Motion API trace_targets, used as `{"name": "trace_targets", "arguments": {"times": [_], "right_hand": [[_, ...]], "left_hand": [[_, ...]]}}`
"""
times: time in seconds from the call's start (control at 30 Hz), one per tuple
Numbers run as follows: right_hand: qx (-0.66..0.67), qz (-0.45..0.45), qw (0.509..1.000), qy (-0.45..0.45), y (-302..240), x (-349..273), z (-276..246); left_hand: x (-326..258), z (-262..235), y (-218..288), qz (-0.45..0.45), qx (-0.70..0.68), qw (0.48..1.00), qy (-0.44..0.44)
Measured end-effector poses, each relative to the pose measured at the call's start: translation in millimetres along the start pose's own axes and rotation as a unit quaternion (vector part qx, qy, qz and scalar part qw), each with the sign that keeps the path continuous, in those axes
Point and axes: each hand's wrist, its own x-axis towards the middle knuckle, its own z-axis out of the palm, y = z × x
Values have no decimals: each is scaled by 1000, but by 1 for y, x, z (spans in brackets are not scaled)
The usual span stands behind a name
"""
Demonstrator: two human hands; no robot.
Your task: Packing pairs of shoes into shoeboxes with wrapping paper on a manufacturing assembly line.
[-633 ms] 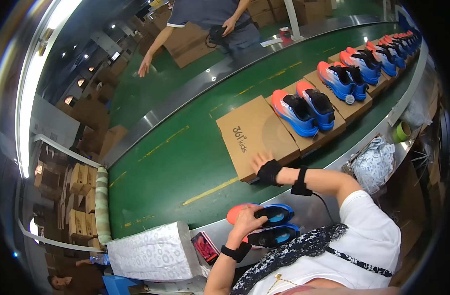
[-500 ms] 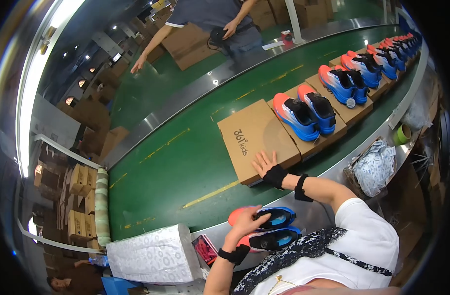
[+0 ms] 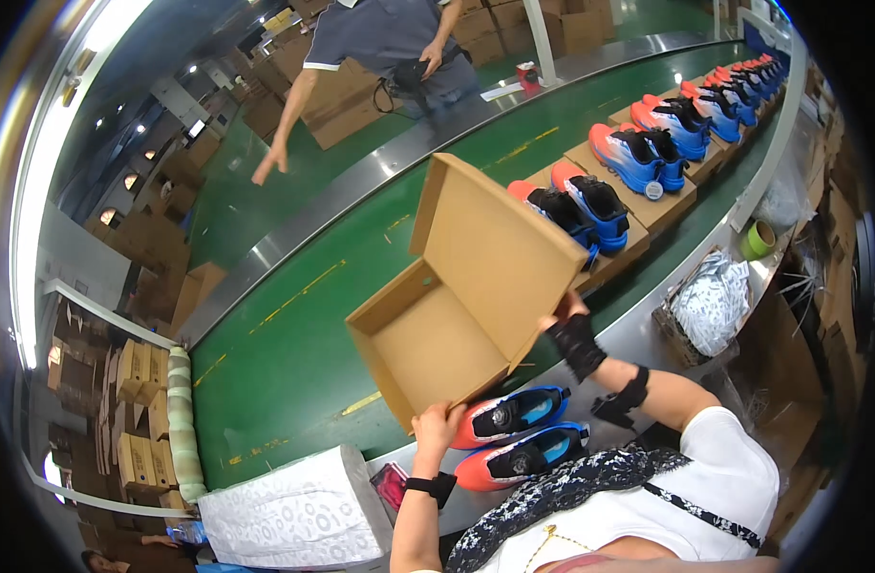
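A brown cardboard shoebox (image 3: 436,346) stands on the green conveyor with its lid (image 3: 500,253) swung up, and its inside holds nothing. My left hand (image 3: 437,427) grips the near rim of the box at its front left corner. With my right hand (image 3: 568,320), in a black fingerless wrap, I hold the raised lid by its lower right corner. Right below the box, a pair of orange and blue shoes with black tops lies on the metal edge: one shoe (image 3: 510,417) against the box side, the other shoe (image 3: 522,456) nearer my body.
Closed shoeboxes (image 3: 662,215) carrying similar shoe pairs line the conveyor (image 3: 294,334) to the right. A stack of white patterned paper (image 3: 289,511) lies left. At right are a box of small white packets (image 3: 710,301) and green tape (image 3: 757,239). A person (image 3: 380,48) stands across the belt.
The nearest shoebox, closed before, is now open and has shifted left. My left hand has left the shoes for the box rim; my right hand has gone from the lid top to its corner.
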Motion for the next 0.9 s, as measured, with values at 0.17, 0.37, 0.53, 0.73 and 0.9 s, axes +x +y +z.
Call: {"name": "trace_targets", "arguments": {"times": [0.17,0.37,0.53,0.73,0.9], "right_hand": [[-171,30,980,-101,31,56,-192],[-780,16,621,75,-4,17,-316],[-670,40,740,45,-20,17,-301],[-749,-4,653,116,-43,6,-286],[-660,-56,703,257,-49,20,-297]], "left_hand": [[9,10,-11,24,-112,989,90],[22,12,7,43,-107,990,81],[18,13,-3,33,-180,980,80],[-28,-8,-55,-50,-338,899,276],[-111,-23,-162,-261,-324,822,388]]}}
